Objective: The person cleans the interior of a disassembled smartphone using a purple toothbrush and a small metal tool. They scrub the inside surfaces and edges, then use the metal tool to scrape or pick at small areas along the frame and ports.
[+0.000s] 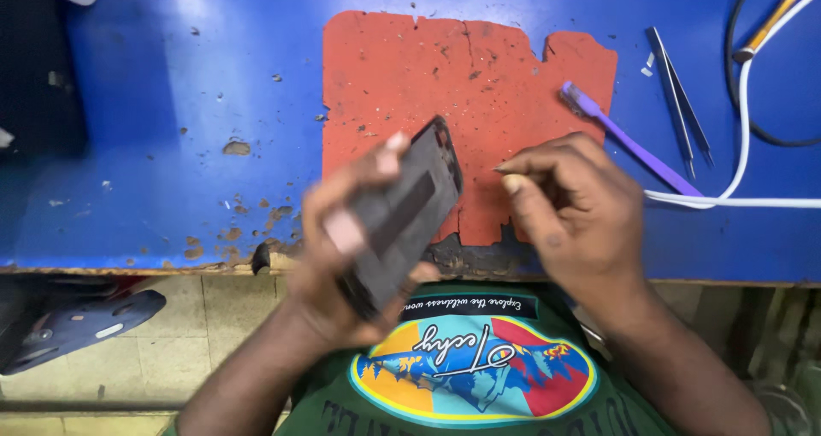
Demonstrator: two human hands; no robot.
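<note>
My left hand (342, 248) grips a dark phone body (406, 209), tilted, with its open inner side facing up, held over the near edge of the blue workbench (171, 145). My right hand (569, 209) hovers just right of the phone with fingers curled and thumb pressed to forefinger; whether it pinches something small I cannot tell. Both hands are over the lower part of a worn red mat (428, 77).
A purple brush (624, 137) lies at the mat's right edge. Metal tweezers (680, 98), a white cable (744, 145) and a black cable (735, 26) lie further right. Below the bench are a tiled floor and a dark sandal (85, 325).
</note>
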